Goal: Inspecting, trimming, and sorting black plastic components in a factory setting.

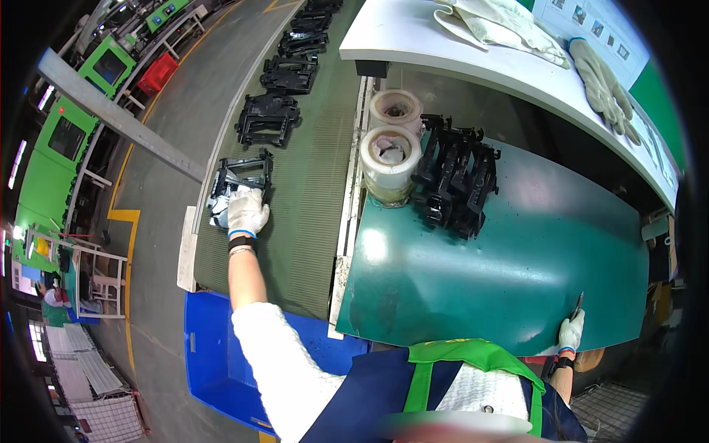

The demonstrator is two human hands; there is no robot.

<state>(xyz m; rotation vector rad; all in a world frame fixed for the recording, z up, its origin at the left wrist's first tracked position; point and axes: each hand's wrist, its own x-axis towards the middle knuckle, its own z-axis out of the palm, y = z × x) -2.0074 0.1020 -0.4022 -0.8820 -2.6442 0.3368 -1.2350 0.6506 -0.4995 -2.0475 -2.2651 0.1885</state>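
A: Right, conveyor belt as the landmark. Where is the left hand?

B: On the belt, near its left edge. White glove, arm stretched forward. The fingers are closed over the near side of a black plastic frame part lying flat there. Gripping it, as far as I can see.

A: More parts up the belt?

B: Yes. A row of black frame parts runs away from the hand along the belt, each lying apart from the next.

A: Right hand?

B: Well to the right of the belt, at the near edge of the green work table. Gloved too, closed around a small dark tool whose tip points up. What kind of tool I cannot tell.

A: Anything between belt and that hand?

B: Two rolls of clear film stand just right of the belt, on the table's left corner, one behind the other. Touching them on the right, a stack of black frame parts standing on edge.

A: Further out?

B: A white shelf behind the table, with spare work gloves lying on it. A blue bin sits just below the belt's near end.
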